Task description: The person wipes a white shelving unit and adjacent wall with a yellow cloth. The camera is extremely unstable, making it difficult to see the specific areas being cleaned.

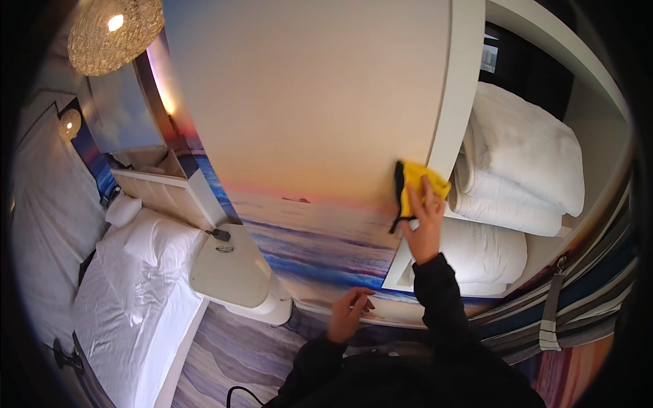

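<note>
My right hand presses a yellow cleaning cloth with a dark edge against the wall mural, right where it meets the white frame of the shelf unit. Its fingers lie spread over the cloth. Lower down and to the left, my left hand hangs in front of the wall, touching nothing that I can see. Its fingers are loosely bent and apart, with nothing in them. The mural shows a sea at sunset with a small ship.
Folded white quilts fill the shelves at right. Below them hangs a striped curtain. A rounded white side table with a small dark object stands beside a white bed at left. A woven lamp hangs above.
</note>
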The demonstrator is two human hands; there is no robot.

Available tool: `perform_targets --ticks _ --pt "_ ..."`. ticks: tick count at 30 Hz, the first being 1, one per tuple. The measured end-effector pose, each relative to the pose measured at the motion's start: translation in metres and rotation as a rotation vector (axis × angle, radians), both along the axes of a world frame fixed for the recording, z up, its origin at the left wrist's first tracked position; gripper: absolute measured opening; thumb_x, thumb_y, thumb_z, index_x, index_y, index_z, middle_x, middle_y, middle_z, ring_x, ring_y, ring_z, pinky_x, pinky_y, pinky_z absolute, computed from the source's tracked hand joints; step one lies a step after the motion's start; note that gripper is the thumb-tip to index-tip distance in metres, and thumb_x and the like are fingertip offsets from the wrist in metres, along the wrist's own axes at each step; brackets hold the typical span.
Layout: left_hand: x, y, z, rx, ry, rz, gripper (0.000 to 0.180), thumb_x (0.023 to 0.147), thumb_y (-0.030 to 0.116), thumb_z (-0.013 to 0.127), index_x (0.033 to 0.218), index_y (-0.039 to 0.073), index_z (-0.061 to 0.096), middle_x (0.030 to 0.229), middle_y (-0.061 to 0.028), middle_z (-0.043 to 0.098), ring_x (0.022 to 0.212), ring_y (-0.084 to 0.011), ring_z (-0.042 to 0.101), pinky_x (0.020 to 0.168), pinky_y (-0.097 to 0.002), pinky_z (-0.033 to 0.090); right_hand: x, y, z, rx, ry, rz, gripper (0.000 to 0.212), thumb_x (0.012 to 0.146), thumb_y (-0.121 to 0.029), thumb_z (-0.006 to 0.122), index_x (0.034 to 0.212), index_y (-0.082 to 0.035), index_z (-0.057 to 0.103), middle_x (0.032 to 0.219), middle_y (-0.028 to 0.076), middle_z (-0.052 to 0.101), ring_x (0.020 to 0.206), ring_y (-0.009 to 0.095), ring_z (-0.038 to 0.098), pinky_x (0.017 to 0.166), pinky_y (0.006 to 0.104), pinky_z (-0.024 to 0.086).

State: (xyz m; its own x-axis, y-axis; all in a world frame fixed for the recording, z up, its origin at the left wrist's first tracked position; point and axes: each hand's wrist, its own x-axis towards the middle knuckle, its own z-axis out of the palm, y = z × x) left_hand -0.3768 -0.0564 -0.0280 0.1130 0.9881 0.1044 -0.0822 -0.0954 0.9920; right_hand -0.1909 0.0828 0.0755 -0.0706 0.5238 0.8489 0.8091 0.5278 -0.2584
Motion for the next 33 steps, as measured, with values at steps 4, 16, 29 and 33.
perform_targets --ticks 4,16,29,33 --pt "0.005 0.002 -0.001 -0.04 -0.025 0.04 0.022 0.098 0.013 0.049 0.11 0.003 0.064 0.081 -0.0063 0.066 0.073 -0.0116 0.06 0.069 -0.0257 0.048 0.0 0.008 0.034 0.114 0.018 0.048 0.083 0.057 0.011 0.064 0.136 -0.014 0.056 0.153 0.011 0.035 0.112 0.035 0.045 0.102 0.0392 0.037" --pt "0.041 0.016 -0.003 0.005 0.05 -0.064 0.022 0.099 0.01 0.046 0.109 -0.002 0.062 0.08 -0.0076 0.063 0.077 -0.0128 0.06 0.074 -0.0249 0.048 0.01 -0.004 -0.04 -0.058 0.169 0.019 0.091 0.06 0.014 0.061 0.143 -0.02 0.048 0.158 0.014 0.022 0.124 0.042 0.038 0.106 0.0448 0.034" --pt "0.047 0.03 -0.005 0.069 0.065 -0.054 0.021 0.098 0.013 0.05 0.108 0.002 0.065 0.079 -0.0084 0.067 0.072 -0.0133 0.061 0.069 -0.0278 0.049 0.018 0.005 -0.003 0.003 0.023 0.109 0.078 0.06 0.013 0.059 0.133 -0.014 0.058 0.15 0.008 0.04 0.106 0.033 0.05 0.097 0.038 0.04" --pt "0.043 0.033 -0.011 0.026 0.02 -0.067 0.02 0.099 0.008 0.047 0.109 -0.001 0.062 0.08 -0.0062 0.063 0.076 -0.0112 0.058 0.072 -0.0247 0.046 0.008 0.004 -0.022 -0.09 0.058 0.105 0.075 0.056 0.016 0.057 0.126 -0.013 0.064 0.147 0.006 0.046 0.107 0.032 0.048 0.096 0.0372 0.04"
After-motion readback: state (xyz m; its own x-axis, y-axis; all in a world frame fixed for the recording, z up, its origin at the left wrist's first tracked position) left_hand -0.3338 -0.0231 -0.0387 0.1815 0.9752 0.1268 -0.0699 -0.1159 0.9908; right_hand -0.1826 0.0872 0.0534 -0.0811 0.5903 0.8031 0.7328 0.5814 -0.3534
